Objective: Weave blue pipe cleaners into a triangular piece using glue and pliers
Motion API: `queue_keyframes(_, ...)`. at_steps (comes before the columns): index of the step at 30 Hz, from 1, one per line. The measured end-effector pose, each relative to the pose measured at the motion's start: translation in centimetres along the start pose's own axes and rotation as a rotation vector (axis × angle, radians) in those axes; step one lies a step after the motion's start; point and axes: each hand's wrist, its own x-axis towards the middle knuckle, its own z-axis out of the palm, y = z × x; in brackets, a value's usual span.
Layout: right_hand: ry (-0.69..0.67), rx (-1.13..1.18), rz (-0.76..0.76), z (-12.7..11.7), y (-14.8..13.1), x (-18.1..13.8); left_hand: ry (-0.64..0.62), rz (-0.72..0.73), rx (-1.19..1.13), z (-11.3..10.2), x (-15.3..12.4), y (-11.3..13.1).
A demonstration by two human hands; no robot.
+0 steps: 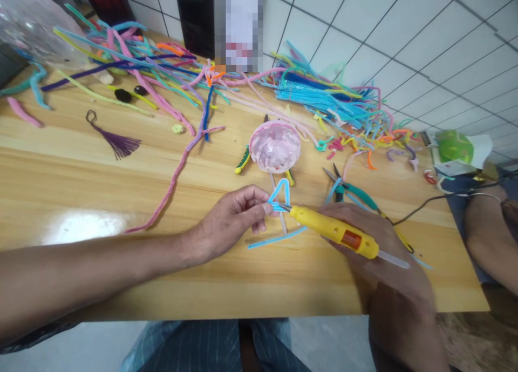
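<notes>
Pinstriped trousers (190,350) at the front edge of the wooden desk (202,291). Right hand (378,231) is closed around a yellow glue gun (319,223), a translucent glue stick (393,259) projecting from its rear. Left hand (232,218) has thumb and fingers pinched on a light-blue pipe cleaner (287,193) bent into a triangle, held above the desk between the two hands; the gun's nozzle meets its lower side, though actual contact is hard to confirm. Below lies a loose blue stem (269,241), passing toward the right hand. Just beyond that hand: green-handled pliers (362,195), jaws parted. At right, a co-worker's forearm (491,237). Past the triangle, a pink translucent bowl (277,148) partly covers a tool with yellow-and-green handles (243,161). Farther left, a long pink twisted stem (176,186) and a purple tassel (121,142). Toward the back, a blue pipe-cleaner bundle (319,103) at right of centre, a mixed-colour heap at left beside a clear plastic bag (44,32); behind, a white tiled wall (364,32).
</notes>
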Motion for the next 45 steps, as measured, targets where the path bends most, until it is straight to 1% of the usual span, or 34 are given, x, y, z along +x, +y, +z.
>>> queue_keyframes(6,-0.014,0.023,0.000,0.1,0.1,0.2,-0.006,-0.003,0.025,-0.1,0.0,0.0)
queue_keyframes(11,-0.040,0.077,0.048,0.0,-0.2,0.1,-0.003,-0.011,0.027,-0.1,0.0,0.1)
queue_keyframes(24,-0.037,0.095,0.053,0.0,-0.4,0.3,-0.005,-0.031,0.030,0.0,-0.1,0.3)
queue_keyframes(35,-0.021,0.125,0.097,0.0,-0.9,0.4,-0.009,-0.025,0.028,-0.1,-0.1,0.1)
queue_keyframes(41,-0.031,0.095,0.063,-0.1,-0.9,0.5,-0.011,-0.024,0.036,-0.1,0.0,0.2)
queue_keyframes(45,-0.029,0.098,0.068,-0.1,-0.9,0.5,-0.018,-0.023,0.028,-0.1,0.0,0.2)
